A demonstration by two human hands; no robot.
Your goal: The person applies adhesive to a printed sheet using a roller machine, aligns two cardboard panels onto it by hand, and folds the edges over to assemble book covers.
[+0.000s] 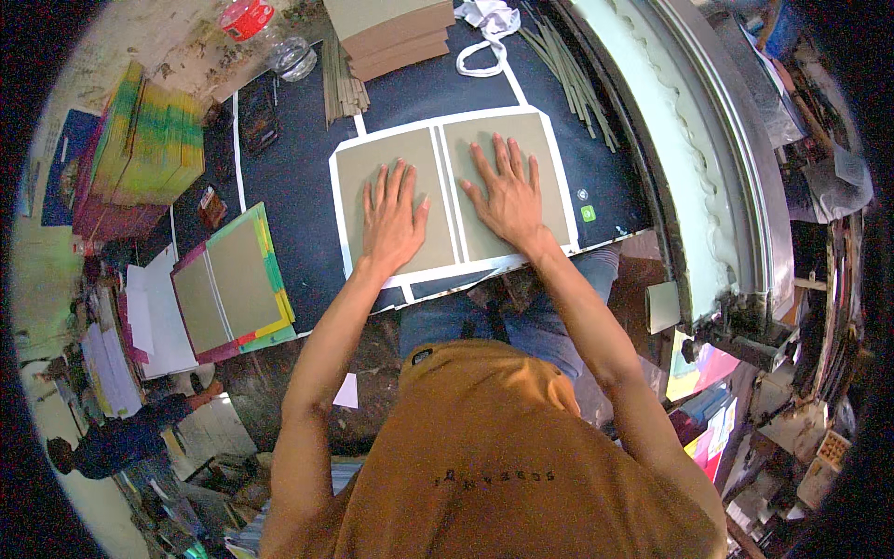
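My left hand (391,222) is resting flat on the left board (438,228), and my right hand (510,200) is resting flat on the right board (480,238); the fingers are fanning apart and I am pinching nothing. Both boards are lying on a white-edged sheet (494,263) by the near edge of the dark table (298,186), with a narrow strip (449,191) running between them.

If my palms were pushing unevenly, a board could be slipping and leaving the gap crooked. The sheet is lying so near the table's edge that a forearm could be catching and creasing it. How hard I am pressing, I cannot tell.

Counting, I am seeing two boards, one strip and one sheet here. Beyond them are lying two bundles of loose sticks, left (343,88) and right (573,79), one stack of brown card (391,37), one white cloth (487,28) and one plastic bottle (293,61). To my left, one bright-edged cover (237,279) is carrying two more boards.
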